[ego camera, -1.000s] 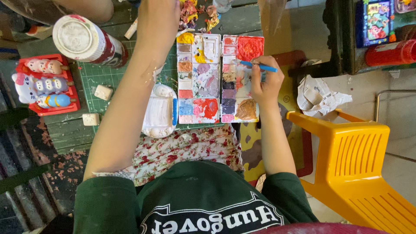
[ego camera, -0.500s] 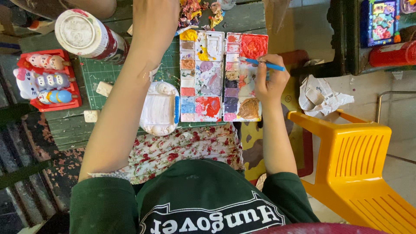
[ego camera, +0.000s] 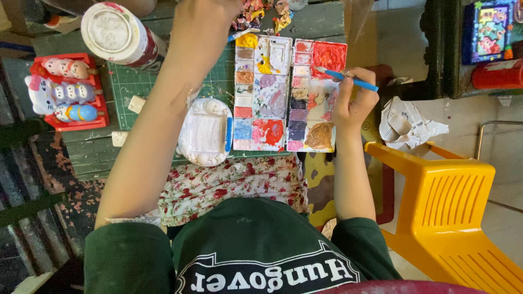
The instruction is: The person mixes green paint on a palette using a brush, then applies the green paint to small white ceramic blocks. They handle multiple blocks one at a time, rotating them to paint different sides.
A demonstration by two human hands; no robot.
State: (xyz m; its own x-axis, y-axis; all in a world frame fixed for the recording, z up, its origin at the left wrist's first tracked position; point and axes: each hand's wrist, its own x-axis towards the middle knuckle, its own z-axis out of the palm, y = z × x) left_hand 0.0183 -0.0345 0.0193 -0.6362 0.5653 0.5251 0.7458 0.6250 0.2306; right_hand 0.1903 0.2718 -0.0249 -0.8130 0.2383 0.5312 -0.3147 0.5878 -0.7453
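An open paint palette [ego camera: 289,92] with many colour wells lies on a green cutting mat [ego camera: 131,81]. My right hand [ego camera: 354,100] grips a blue-handled paintbrush [ego camera: 348,79], its tip over the red well at the palette's top right. My left arm stretches forward past the mat; my left hand [ego camera: 204,16] is near the top edge, beside crumpled coloured scraps [ego camera: 261,13], and whether it holds anything is hidden. A white unpainted plaster figure [ego camera: 206,132] rests left of the palette, under my left forearm.
A red tray [ego camera: 43,71] with painted figurines sits at the left. A round container with a white lid [ego camera: 114,32] stands at the top left. A yellow plastic chair [ego camera: 452,201] is at my right, crumpled newspaper [ego camera: 408,122] beside it. Floral cloth [ego camera: 229,182] covers my lap.
The view has shifted slightly. My right hand has moved the brush tip a little up toward the red well. My left arm stays stretched forward.
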